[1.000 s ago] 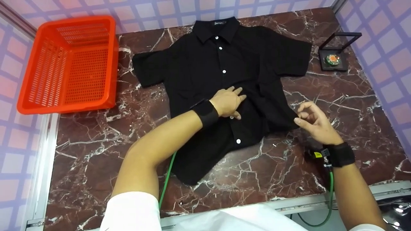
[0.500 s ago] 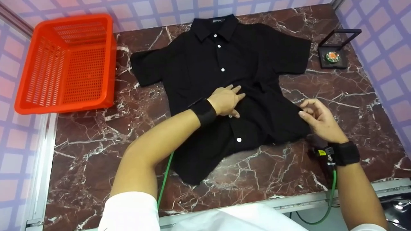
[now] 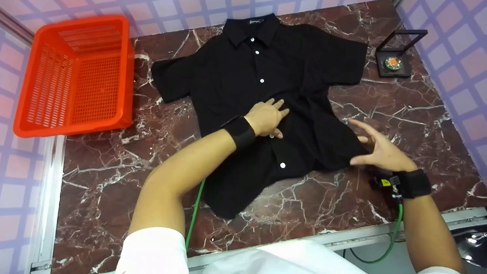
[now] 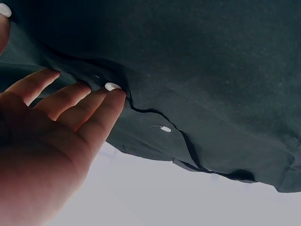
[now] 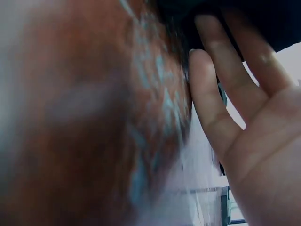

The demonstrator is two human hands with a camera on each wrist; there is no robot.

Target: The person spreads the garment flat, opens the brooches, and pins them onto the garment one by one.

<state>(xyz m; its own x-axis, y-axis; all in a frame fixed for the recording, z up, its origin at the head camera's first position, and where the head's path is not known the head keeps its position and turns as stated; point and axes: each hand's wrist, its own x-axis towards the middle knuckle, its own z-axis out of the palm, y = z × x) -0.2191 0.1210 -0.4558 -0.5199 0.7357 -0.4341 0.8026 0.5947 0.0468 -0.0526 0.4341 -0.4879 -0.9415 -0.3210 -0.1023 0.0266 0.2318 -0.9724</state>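
A black short-sleeved button-up shirt lies front up, its collar toward the back wall and white buttons down the middle. My left hand rests on the lower front with fingers spread, near the button line. In the left wrist view its fingertips touch the dark cloth beside a white button. At the lower right corner of the hem is my right hand, thumb and fingers parted around the edge. The right wrist view has its extended fingers against the dark cloth. Folds run across the shirt's lower right side.
An empty red plastic basket stands at the left on the marbled tabletop. At the back right sits a small black stand with a round, colourful piece. Green cables trail from the wrists, and patterned walls enclose the table.
The shirt's lower right corner has come outward and down, flatter than before. My right hand has let go of it, and its fingers have spread. The left hand stays on the cloth.
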